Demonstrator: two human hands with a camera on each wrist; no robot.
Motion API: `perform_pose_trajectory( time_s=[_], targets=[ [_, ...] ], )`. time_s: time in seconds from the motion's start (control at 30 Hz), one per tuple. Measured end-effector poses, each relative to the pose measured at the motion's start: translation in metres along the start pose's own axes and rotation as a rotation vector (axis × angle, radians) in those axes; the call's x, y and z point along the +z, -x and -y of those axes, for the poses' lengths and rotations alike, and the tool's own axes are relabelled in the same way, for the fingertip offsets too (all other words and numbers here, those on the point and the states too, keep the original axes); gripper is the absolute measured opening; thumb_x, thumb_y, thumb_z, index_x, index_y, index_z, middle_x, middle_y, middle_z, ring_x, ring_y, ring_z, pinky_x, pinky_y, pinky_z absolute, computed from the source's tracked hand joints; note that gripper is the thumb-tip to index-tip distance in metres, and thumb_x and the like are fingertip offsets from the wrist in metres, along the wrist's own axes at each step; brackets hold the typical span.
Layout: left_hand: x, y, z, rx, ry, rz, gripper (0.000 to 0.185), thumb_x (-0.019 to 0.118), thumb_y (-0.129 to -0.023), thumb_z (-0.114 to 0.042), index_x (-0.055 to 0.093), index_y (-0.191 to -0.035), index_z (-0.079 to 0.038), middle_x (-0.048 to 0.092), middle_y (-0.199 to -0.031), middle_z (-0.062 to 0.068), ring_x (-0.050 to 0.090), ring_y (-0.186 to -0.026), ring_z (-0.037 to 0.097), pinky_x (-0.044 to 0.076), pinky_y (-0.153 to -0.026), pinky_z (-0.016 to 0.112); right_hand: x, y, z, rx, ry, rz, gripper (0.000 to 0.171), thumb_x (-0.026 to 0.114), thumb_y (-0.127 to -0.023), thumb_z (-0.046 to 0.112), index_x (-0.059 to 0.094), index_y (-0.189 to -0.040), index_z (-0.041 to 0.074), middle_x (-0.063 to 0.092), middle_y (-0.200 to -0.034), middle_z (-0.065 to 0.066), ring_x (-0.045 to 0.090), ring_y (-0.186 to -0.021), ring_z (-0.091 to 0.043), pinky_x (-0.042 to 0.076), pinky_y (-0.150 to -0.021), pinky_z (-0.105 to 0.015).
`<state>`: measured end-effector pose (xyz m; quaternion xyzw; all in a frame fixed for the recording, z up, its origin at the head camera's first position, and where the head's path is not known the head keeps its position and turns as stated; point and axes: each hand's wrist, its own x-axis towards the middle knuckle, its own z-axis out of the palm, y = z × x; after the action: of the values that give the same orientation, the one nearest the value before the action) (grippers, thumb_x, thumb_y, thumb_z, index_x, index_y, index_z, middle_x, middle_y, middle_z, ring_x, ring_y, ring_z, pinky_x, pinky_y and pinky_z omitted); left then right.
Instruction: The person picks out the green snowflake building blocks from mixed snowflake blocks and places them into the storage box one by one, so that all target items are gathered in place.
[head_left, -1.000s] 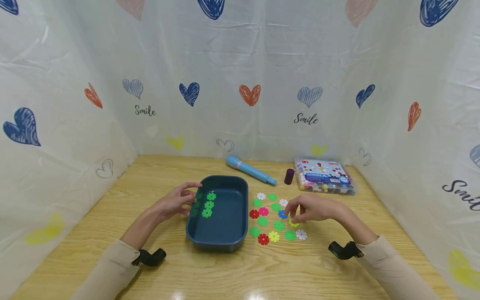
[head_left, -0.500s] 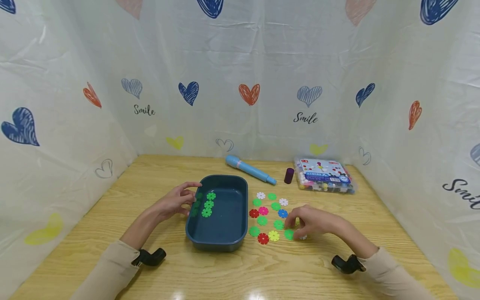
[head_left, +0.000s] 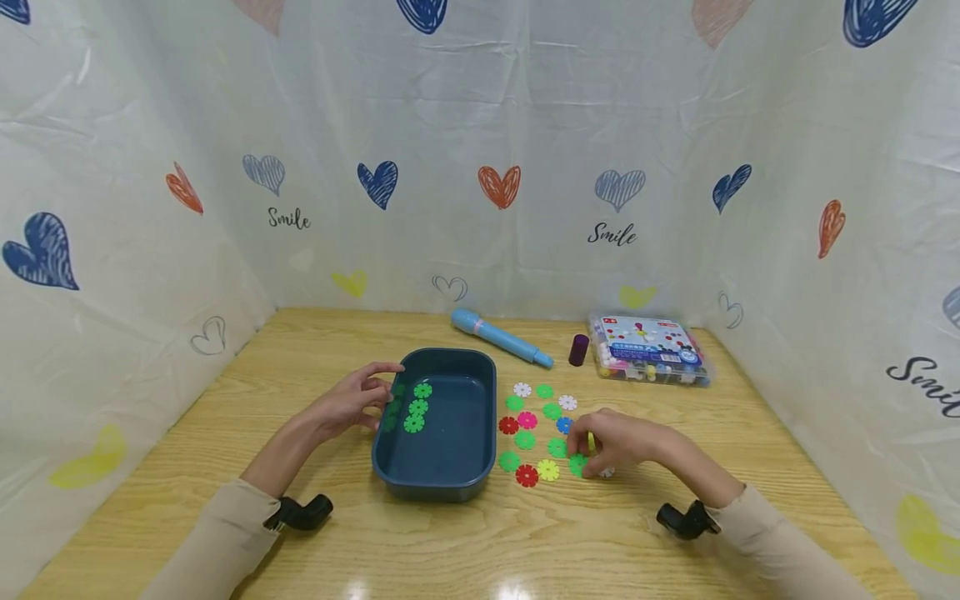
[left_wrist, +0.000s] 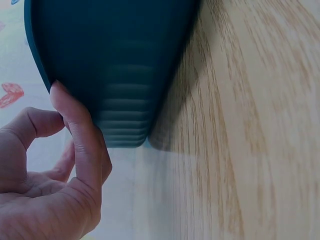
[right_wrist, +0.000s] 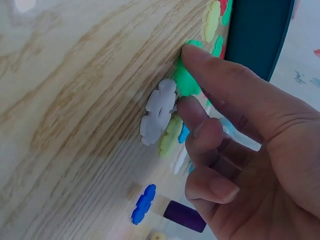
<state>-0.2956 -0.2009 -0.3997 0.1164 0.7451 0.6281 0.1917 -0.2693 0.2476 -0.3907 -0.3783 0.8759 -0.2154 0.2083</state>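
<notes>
Left hand: released, fingers loosely bent, tips against the left rim of the blue bin. No firm grip visible; my read is it's there to steady the bin. Bin sits flat on the table between the hands, probably so either can reach it. Inside, 3 green discs lie in a row near the left wall.

Light-blue wand lies diagonally behind the bin, likely parked out of the way.

Right of the bin: loose discs in mixed colors, spread flat and mostly apart, which should make picking out 1 easier. Dark purple cylinder stands behind them.

Right hand: over the near right part of the spread, thumb and fingertip at a green disc on the table. Can't tell whether it's pinched or only touched. Fingers angle down, presumably because a thin flat piece only offers its edge. White disc just beside, partly hidden from the head view.

Back right: clear case, label up, well apart from the hand.
</notes>
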Motion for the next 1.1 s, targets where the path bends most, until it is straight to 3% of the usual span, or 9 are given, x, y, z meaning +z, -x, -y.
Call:
perform_pose_trajectory(
  time_s=[0.33, 0.83, 1.1],
  targets=[
    [-0.001, 0.000, 0.000, -0.002, 0.004, 0.006, 0.053, 0.048, -0.099, -0.004, 0.029, -0.149, -0.007, 0.056, -0.110, 0.014, 0.061, -0.082, 0.017, 0.055, -0.057, 0.025, 0.002, 0.003, 0.001, -0.008, -0.007, 0.019, 0.022, 0.075, -0.086, 0.015, 0.059, -0.101, 0.017, 0.062, -0.088, 0.000, 0.052, -0.064, -0.004, 0.048, -0.062, -0.019],
    [-0.001, -0.001, 0.002, -0.004, -0.010, -0.008, 0.051, 0.050, -0.099, -0.006, 0.032, -0.147, -0.009, 0.057, -0.113, 0.015, 0.062, -0.083, 0.018, 0.055, -0.058, 0.025, -0.011, 0.011, 0.002, -0.072, 0.013, 0.005, 0.015, 0.061, -0.094, 0.005, 0.067, -0.104, 0.015, 0.070, -0.096, 0.001, 0.063, -0.079, -0.006, 0.052, -0.064, -0.020],
    [0.000, 0.001, 0.000, -0.009, -0.006, -0.010, 0.051, 0.051, -0.100, -0.008, 0.032, -0.147, -0.008, 0.057, -0.112, 0.014, 0.061, -0.081, 0.016, 0.055, -0.058, 0.025, -0.017, 0.010, 0.004, -0.098, 0.049, -0.009, 0.017, 0.057, -0.096, 0.005, 0.068, -0.104, 0.015, 0.070, -0.093, -0.001, 0.050, -0.061, 0.001, 0.048, -0.060, -0.018]
  ],
)
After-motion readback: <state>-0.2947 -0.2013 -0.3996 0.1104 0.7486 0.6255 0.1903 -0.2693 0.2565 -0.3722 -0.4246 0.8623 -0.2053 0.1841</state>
